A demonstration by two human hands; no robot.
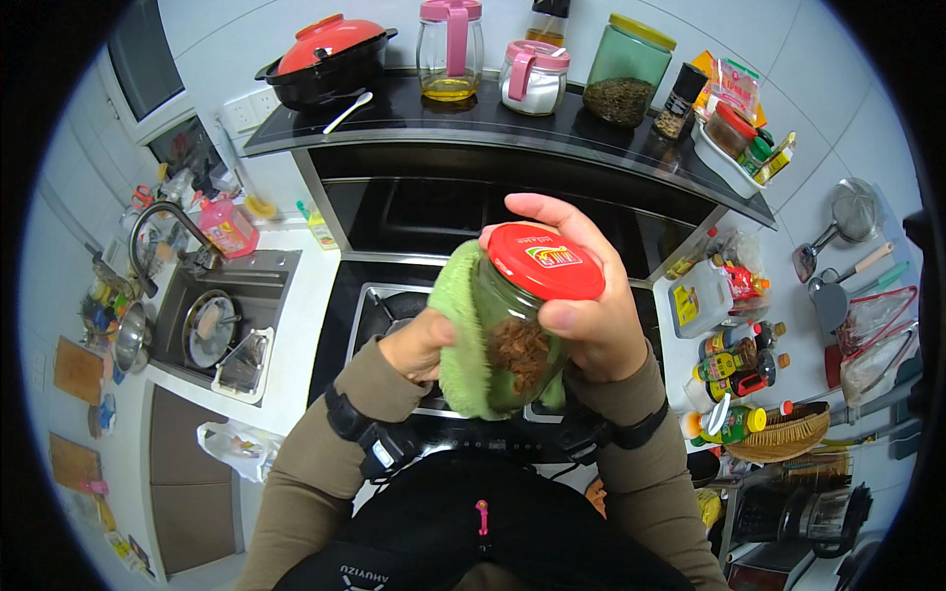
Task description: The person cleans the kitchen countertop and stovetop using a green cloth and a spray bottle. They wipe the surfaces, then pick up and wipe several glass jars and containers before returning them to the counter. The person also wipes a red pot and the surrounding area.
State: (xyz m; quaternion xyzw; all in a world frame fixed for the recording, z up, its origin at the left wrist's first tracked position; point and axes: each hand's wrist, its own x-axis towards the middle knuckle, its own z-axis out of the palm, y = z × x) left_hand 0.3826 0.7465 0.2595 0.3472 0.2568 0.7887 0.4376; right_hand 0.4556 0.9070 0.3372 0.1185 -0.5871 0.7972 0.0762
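Observation:
A glass jar (510, 303) with a red metal lid (547, 260) is held up in front of me, tilted, with brown dried pieces (521, 354) inside. My right hand (606, 310) grips it around the lid and upper side, thumb in front. My left hand (417, 343) presses a fuzzy green cloth (462, 332) against the jar's left side; most of its fingers are hidden behind the cloth. Below the jar lies a black gas cooktop (344, 318), with its burner (399, 314) partly covered by my hands.
A black shelf (473, 133) behind carries a red-lidded casserole (336, 48), an oil jug (451, 55), a salt jar (533, 81) and a green jar (628, 74). At left is a sink (281, 277) with a faucet (166, 210). Several sauce bottles (728, 363) stand right.

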